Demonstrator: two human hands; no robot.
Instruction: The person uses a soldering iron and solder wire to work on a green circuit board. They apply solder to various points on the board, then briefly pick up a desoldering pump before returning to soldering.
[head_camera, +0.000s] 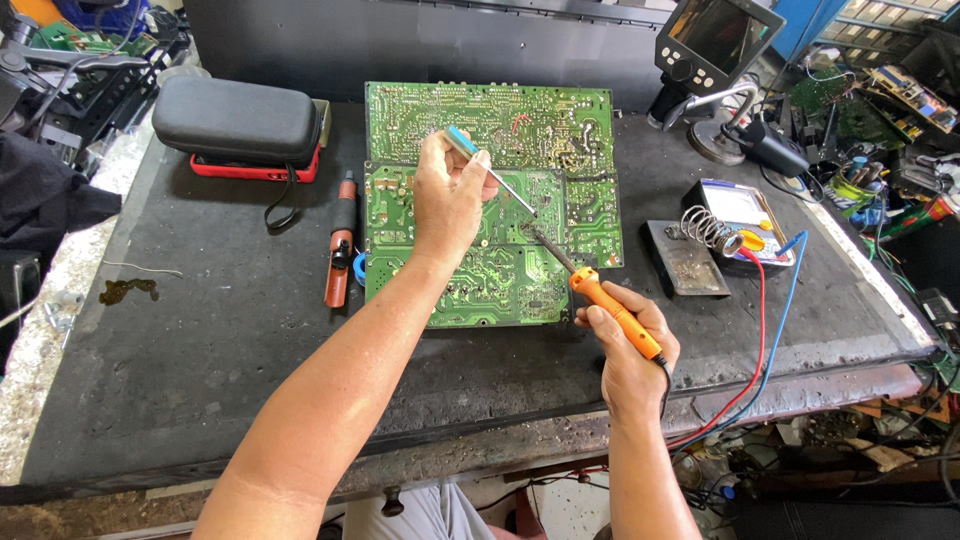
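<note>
Circuit board (480, 270) lies mid-bench; the right hand (628, 335) at 5 o'clock grips an orange soldering iron (610, 305), the left hand (450, 195) pinches a thin tool (490, 172), both tips meeting on it. A shaky hand could likely bridge neighbouring joints or scorch the board.

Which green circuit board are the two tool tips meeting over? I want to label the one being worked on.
The smaller board lying on top, nearer the person. The soldering iron and the other tool's tips converge near its right edge; the larger board behind lies untouched.
</note>
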